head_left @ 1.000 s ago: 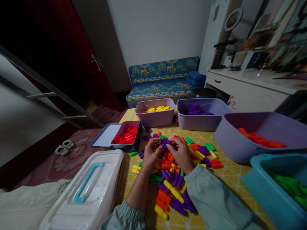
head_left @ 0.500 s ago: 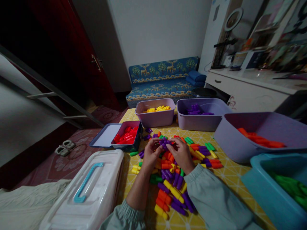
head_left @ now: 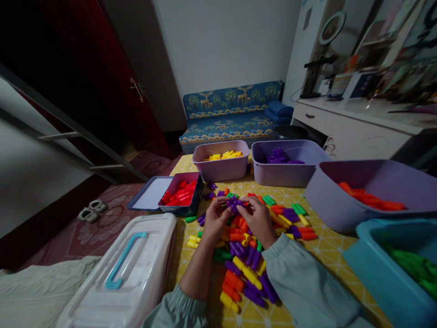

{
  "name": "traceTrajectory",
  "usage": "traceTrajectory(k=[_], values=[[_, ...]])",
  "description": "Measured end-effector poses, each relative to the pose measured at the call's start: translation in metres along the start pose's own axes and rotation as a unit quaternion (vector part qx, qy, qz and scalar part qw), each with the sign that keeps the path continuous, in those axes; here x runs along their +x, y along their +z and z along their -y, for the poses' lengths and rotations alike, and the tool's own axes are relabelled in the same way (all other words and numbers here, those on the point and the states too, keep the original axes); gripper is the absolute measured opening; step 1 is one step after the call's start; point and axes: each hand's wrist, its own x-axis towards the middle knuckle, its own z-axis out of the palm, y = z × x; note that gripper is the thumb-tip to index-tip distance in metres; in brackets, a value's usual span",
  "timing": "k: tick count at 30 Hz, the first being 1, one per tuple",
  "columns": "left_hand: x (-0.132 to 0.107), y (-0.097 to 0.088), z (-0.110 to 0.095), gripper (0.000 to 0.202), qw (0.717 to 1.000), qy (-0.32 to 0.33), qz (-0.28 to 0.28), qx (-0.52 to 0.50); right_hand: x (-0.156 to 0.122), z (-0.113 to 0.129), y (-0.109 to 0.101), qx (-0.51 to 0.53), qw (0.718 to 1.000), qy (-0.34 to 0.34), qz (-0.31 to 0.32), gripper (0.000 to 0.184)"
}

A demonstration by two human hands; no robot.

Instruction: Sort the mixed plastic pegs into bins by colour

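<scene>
Three lilac tubs (head_left: 221, 171): beyond or right of the block pile (head_left: 238, 248).
Right sleeve (head_left: 300, 275): dragged, it might scatter the pile.
Left hand (head_left: 215, 219), right hand (head_left: 256, 219): both pinching the purple cluster (head_left: 234, 203).
Purple cluster: over the pile; I might split it, pressing unevenly.

no readable text or labels anywhere

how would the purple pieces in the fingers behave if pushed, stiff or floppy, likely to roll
The purple pieces look like stiff plastic, judging by their smooth sheen. Probably light, since fingertips alone hold them. Knobbly and clustered, they may resist rolling.
</scene>
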Motion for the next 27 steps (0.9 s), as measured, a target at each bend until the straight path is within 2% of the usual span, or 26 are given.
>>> traceTrajectory(k=[13, 22, 27], values=[[0.000, 0.001, -0.002, 0.037, 1.000, -0.015, -0.017, 0.003, 0.000, 0.002, 0.000, 0.010, 1.000, 0.001, 0.005, 0.016], [-0.002, 0.004, -0.008, 0.041, 0.999, -0.027, -0.019, 0.008, -0.002, 0.010, -0.003, 0.002, 0.999, -0.013, -0.036, 0.020], [-0.002, 0.004, -0.006, 0.041, 0.999, -0.029, -0.027, 0.012, 0.001, 0.013, -0.004, 0.018, 0.999, 0.026, -0.026, 0.019]])
